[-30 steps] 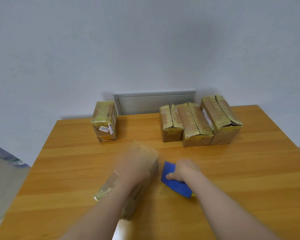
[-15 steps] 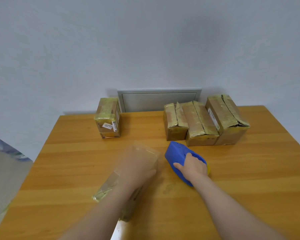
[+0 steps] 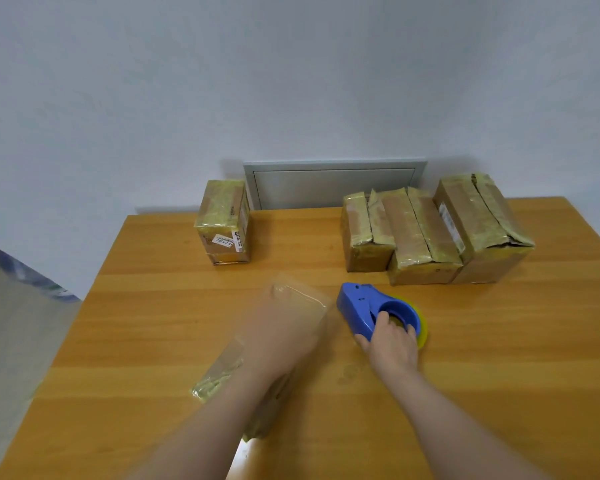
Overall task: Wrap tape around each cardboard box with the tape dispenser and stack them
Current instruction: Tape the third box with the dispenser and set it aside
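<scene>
now clutching the tape dispenser [image 3: 361, 308] in the right hand [image 3: 394, 341], with left hand [image 3: 284, 327] blurred atop the near box [image 3: 222, 372], its grip unreadable, wrapping seemingly underway, nothing stacked yet.

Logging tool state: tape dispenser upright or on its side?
On its side: tape dispenser shows its hub opening upward; right hand grips it.
</scene>
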